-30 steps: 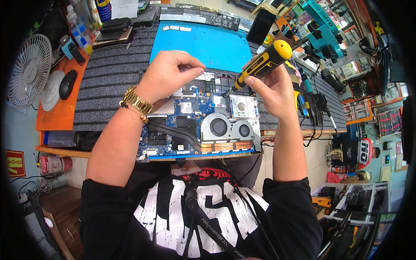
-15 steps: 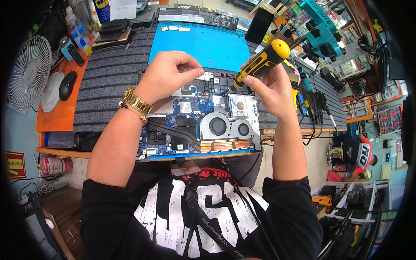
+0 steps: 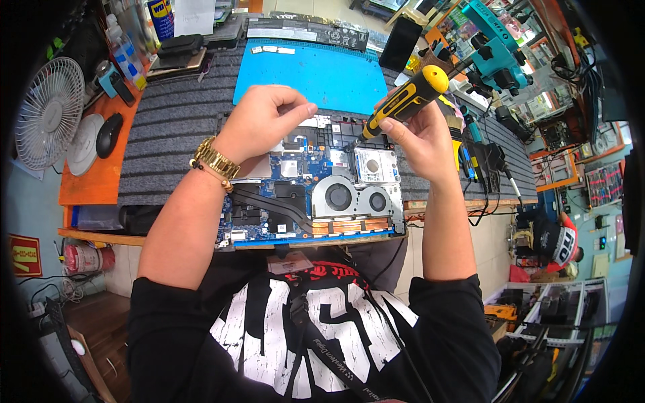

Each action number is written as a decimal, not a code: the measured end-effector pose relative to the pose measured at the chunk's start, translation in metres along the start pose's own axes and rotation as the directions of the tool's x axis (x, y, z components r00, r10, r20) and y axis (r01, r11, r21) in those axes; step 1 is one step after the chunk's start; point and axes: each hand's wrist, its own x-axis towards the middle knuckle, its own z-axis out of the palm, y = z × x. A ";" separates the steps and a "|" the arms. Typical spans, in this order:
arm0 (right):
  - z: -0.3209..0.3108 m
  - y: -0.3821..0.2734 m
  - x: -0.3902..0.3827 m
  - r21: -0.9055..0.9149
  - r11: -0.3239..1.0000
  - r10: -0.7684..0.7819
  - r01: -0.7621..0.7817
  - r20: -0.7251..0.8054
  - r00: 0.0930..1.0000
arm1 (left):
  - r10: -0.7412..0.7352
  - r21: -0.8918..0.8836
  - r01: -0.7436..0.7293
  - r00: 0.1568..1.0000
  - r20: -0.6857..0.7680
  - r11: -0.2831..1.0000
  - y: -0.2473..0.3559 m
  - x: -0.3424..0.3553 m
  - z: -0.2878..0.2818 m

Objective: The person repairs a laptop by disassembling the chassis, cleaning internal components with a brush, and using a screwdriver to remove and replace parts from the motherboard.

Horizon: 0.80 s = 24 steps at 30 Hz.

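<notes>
In front of me lies an opened laptop base with its blue circuit board, copper heat pipes and cooling fan bared. My right hand is wrapped round a black and yellow screwdriver, held tilted. Its lower end points down at the laptop, just above the corner of a silver hard drive. My left hand hovers over the laptop's far left part, fingers curled and thumb close to the forefinger. Whatever may be between those fingertips is too small or hidden.
Beyond the laptop, a blue work mat lies on a grey striped cloth, with a laptop battery behind it. A white fan and a mouse stand left. Tools and a teal microscope are right.
The view has shifted slightly. Both hands and the screwdriver stay in nearly the same place over the laptop.
</notes>
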 end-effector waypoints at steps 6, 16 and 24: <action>0.006 -0.020 0.006 0.173 0.981 -0.070 0.091 -0.124 0.990 | -0.005 -0.044 0.007 0.998 0.058 0.999 -0.001 -0.010 -0.010; 0.013 -0.017 -0.001 0.523 0.810 -0.176 0.265 -0.215 0.961 | 0.084 -0.348 -0.042 0.991 0.105 0.937 0.010 -0.008 -0.004; 0.014 -0.025 -0.001 0.522 0.812 -0.141 0.260 -0.258 0.956 | 0.080 -0.281 -0.045 0.990 0.116 0.959 0.015 -0.006 -0.007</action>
